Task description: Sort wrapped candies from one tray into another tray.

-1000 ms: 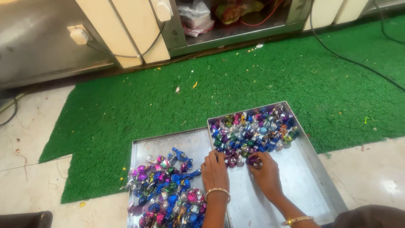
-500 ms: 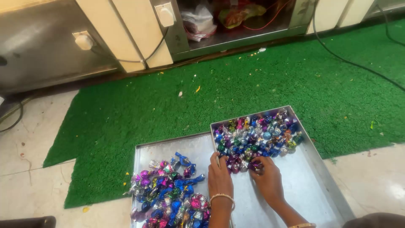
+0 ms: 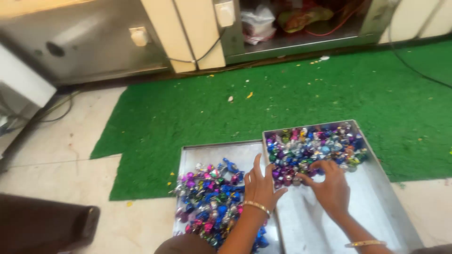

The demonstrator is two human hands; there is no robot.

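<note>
Lying on green turf mat (image 3: pixel 301 99); trays (image 3: pixel 376 188)

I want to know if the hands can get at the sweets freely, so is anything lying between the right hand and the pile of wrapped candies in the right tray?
Nothing visible does. The right hand already has its fingertips at the near edge of the wrapped candies in the right tray; the left hand lies beside it.
</note>
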